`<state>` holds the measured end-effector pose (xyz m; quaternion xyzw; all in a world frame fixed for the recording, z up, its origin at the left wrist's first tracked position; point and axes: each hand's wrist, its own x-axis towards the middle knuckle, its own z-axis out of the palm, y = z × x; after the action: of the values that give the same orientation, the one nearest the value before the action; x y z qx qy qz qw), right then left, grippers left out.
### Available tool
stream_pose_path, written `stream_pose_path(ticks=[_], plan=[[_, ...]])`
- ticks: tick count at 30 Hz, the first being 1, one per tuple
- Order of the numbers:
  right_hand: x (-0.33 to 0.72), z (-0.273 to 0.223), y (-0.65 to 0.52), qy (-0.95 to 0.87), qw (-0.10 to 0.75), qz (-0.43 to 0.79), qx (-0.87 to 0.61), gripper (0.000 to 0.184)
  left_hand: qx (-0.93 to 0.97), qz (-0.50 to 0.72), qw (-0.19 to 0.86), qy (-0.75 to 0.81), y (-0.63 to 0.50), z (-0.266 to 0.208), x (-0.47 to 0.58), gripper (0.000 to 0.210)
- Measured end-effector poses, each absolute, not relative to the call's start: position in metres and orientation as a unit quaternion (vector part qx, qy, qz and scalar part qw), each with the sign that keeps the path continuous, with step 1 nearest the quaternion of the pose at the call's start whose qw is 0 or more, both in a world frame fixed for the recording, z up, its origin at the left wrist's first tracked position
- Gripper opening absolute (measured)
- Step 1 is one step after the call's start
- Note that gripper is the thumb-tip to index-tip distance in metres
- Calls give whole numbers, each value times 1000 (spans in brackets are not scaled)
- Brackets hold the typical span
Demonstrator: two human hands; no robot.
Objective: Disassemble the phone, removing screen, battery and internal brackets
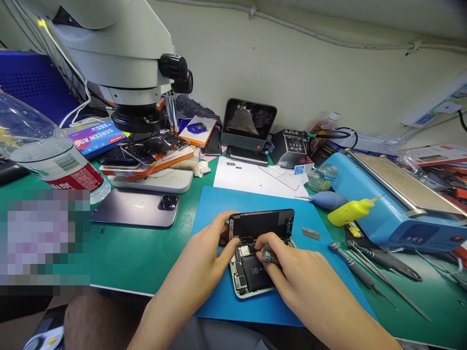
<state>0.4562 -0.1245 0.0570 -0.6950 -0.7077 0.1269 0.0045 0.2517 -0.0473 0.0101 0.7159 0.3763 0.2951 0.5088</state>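
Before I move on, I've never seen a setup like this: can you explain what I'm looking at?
No robot here: just one person's bare hands. The single picture comes from a camera worn on the head, looking forward and down.

The left hand holds the left edge of a raised screen, part of an open phone. The right hand holds a tool with a round grey end over the insides; its tip is hidden.

The phone lies on a blue mat, on a green table. To the left are a grey phone and a microscope; to the right, a yellow bottle and a blue machine.
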Motion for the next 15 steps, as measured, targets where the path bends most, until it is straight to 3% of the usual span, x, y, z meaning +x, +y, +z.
stream_pose_path(ticks=[9, 15], plan=[[450, 66, -117, -716, -79, 104, -686, 26, 714, 294, 517, 369, -46, 9, 252, 41], [447, 65, -116, -715, -74, 90, -689, 26, 718, 290, 513, 370, -47, 8, 252, 38]])
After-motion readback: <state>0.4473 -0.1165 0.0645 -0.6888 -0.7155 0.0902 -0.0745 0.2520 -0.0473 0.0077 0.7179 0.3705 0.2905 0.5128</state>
